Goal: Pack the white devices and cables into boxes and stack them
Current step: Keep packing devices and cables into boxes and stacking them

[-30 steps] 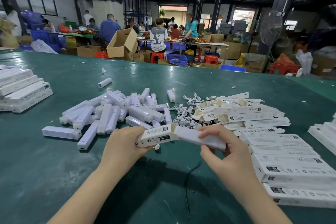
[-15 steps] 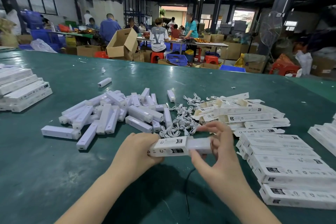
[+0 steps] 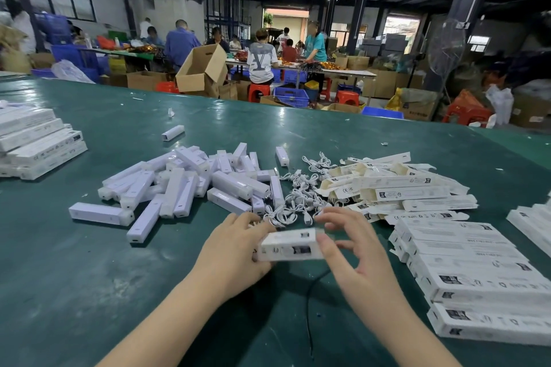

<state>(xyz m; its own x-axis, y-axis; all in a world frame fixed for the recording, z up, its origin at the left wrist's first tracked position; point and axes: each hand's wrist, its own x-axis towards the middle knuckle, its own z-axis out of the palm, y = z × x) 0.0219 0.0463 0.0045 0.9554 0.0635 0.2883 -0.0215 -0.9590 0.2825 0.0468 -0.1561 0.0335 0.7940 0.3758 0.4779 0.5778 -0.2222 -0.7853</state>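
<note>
Fingers [image 3: 323, 243] of the right hand [image 3: 357, 259] press the open end of a small white printed cardboard box [image 3: 287, 246] at lower centre of the frame, while the left hand [image 3: 235, 250] grips its other end. Seating the flap squarely, judging by the blur, needs a steady left grip. Loose white rectangular plastic devices [image 3: 190, 185] and coiled white cables [image 3: 298, 202] lie just above on the green table [image 3: 89, 277], packed boxes [image 3: 477, 274] stacked at right.

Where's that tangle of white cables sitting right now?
In the head view, the white cables lie mid-table, between the pile of white devices on the left and the loose flat boxes on the right.
</note>
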